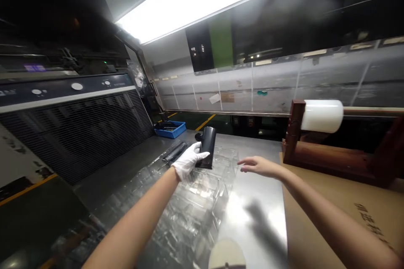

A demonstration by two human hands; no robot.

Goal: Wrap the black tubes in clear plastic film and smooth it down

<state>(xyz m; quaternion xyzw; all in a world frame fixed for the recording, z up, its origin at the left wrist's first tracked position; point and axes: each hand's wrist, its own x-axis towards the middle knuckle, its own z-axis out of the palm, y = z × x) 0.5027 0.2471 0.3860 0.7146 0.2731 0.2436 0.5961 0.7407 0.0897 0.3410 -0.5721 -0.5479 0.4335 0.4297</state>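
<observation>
Glove (184,165) on your left hand (190,159), guessing to keep gloss smudge-free, thumb across black cylinder (209,141) it's gripping at far end of clear trays (192,197). Bare right hand (259,165) empty, fingers loosely open.

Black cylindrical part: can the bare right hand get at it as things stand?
Probably yes: the right hand looks empty, and the black cylindrical part has its upper end uncovered; the gloved left hand is on its lower part.

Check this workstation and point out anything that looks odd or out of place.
The left hand, on the black cylinder, wears a white glove while the right hand is bare: an odd mismatch. No spill or clear damage shows.
</observation>
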